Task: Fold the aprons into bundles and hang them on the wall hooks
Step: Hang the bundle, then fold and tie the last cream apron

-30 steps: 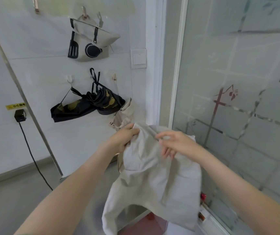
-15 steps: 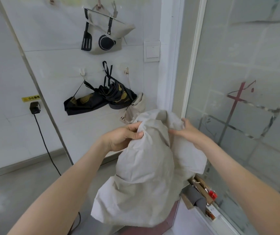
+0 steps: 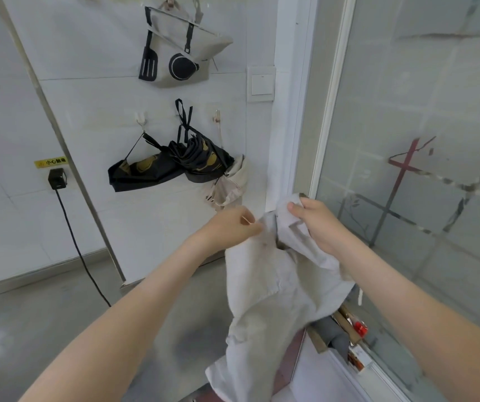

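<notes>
Left hand (image 3: 234,226) pinching beige apron (image 3: 265,288) edge, right hand (image 3: 317,224) gripping its top

A single wide-angle camera worn on the head looks forward and down, close over the left hand (image 3: 227,227) and right hand (image 3: 317,224) holding a beige apron (image 3: 265,300); the white wall (image 3: 102,68) beyond seems near, edges bowed.

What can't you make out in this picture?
Head view, held apron: its lower end runs off the bottom edge.
Head view, top hook: cut off by the top edge.
Head view, yellow label: lettering too small to read.
Head view, box by the glass: partly hidden behind the held apron.
</notes>
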The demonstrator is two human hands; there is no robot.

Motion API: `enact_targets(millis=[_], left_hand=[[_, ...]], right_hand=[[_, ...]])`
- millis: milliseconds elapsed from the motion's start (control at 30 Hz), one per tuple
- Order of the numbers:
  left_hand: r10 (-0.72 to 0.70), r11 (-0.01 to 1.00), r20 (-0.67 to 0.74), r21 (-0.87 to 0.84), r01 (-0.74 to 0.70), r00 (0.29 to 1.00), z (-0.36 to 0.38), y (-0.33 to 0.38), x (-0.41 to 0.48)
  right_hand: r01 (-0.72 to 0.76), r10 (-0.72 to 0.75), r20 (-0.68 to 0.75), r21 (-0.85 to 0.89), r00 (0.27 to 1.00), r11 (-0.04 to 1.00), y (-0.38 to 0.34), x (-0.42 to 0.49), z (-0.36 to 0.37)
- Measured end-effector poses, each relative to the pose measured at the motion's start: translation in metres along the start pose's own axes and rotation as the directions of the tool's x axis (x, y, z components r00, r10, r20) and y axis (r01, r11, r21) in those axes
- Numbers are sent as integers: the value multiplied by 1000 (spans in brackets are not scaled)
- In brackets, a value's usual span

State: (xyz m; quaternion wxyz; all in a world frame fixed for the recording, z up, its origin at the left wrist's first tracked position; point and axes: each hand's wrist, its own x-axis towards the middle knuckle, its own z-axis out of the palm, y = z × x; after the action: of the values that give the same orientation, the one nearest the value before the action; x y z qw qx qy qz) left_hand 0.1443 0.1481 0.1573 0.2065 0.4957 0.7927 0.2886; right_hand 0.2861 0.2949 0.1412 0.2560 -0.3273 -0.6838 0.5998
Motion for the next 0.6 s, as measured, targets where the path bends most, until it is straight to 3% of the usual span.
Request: enact_targets(millis=[200,367,467,600], left_hand=[[24,914,171,-403,48,985,26,24,1],[74,839,-52,-537,-90,996,42,16,8],[109,832,-25,-545,-105,994,49,9,7],[17,818,-34,-575,-34,999,42,4,4]], right_hand=[[130,-62,278,-233,959,964,-15,-24,8],[168,-55,493,-188,868,968,-24,-44,-6],[193,-91,396,-225,914,955,-18,-51,-7],[255,-261,57,-492,964,832,7,-45,-9]])
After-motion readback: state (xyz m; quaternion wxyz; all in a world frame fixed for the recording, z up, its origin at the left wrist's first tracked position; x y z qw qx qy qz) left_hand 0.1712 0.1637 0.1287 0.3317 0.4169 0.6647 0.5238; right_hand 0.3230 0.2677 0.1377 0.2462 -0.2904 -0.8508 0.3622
